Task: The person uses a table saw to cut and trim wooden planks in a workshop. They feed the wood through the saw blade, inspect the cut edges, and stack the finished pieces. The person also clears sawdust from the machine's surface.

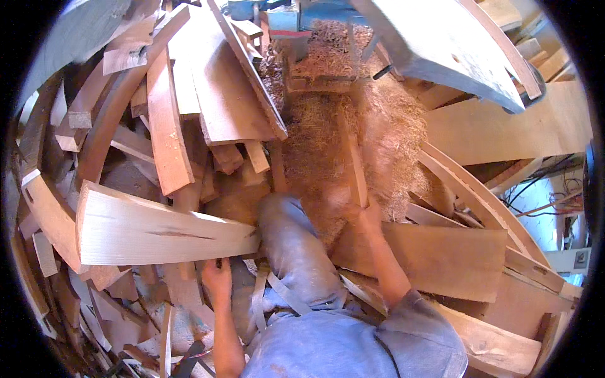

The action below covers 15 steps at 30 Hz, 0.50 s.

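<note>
My right hand (364, 215) is closed around the near end of a narrow wooden stick (354, 154), which points away from me over a heap of brown shavings (315, 129). A pale, wide board (151, 228) with a dark crack lies across to my left, its narrower end against my leg. At this board's near edge is my left hand (218, 277), with its fingers curled and partly hidden by the edge. A small dark patch shows at the fingertips, and I cannot make out what it is.
Stacked offcuts and planks (167, 126) crowd the left side. A blue machine part (277, 22) stands at the far end of the shavings. A large pale slab (441, 44) juts in at the upper right. Brown boards (435, 258) lie beside my right arm, near a curved strip (485, 195).
</note>
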{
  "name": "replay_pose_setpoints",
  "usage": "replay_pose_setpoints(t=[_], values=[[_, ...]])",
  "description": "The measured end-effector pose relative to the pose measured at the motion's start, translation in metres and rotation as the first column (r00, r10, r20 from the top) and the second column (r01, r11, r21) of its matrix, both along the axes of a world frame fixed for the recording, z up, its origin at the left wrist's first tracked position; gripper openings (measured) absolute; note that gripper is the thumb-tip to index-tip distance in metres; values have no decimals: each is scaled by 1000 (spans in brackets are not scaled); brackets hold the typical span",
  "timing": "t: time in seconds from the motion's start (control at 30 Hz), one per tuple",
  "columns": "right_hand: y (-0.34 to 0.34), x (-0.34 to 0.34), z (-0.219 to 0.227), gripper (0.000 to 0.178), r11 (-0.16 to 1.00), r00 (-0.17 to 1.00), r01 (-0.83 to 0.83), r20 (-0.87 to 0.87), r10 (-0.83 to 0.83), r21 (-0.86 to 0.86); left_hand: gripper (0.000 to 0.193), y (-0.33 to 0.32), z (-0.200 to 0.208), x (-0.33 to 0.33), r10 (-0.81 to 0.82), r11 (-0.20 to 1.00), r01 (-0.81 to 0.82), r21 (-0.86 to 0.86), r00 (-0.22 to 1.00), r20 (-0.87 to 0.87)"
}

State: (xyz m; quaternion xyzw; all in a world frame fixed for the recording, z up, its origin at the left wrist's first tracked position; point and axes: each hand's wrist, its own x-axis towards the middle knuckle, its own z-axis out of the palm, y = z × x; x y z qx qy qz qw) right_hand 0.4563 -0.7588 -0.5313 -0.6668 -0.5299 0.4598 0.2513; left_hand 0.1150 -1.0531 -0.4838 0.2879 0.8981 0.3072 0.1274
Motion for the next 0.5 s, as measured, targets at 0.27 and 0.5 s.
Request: replay_pose_setpoints(t=[0.27, 0.5], values=[[52, 60, 73, 43, 955, 804, -275, 571, 164, 113, 29, 6, 3, 1, -9, 999, 8, 31, 1000, 24], [87, 136, 103, 43, 975, 813, -212, 567, 133, 74, 29, 10, 3, 4, -22, 995, 20, -95, 1000, -18]])
